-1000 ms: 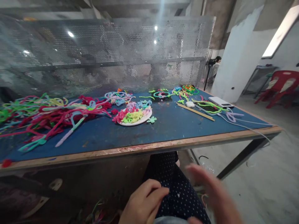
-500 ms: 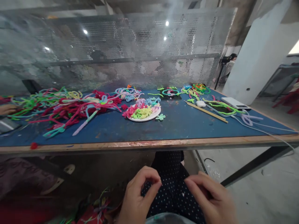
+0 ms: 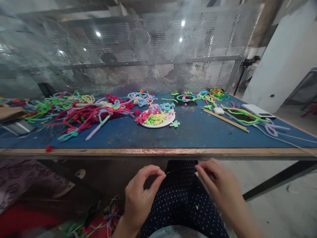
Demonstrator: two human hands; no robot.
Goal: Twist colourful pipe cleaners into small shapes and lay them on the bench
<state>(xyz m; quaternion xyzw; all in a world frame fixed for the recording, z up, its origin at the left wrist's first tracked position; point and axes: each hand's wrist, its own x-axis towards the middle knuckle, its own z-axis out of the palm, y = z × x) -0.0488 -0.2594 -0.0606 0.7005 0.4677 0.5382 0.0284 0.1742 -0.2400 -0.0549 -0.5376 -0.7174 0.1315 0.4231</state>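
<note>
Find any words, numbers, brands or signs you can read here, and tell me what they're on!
No word, label, brand, number or sign can be read.
White slab-shaped device: the dark strip at its end is too small to read.
White rounded case: no lettering shows.
Dark screen: partly covered by fuzzy stems, nothing readable.

Workshop with bare concrete floor [image 3: 279, 205], perforated metal screen [image 3: 153, 49], stained blue surface [image 3: 193, 135], heaps of coloured fuzzy stems [image 3: 81, 114]
</note>
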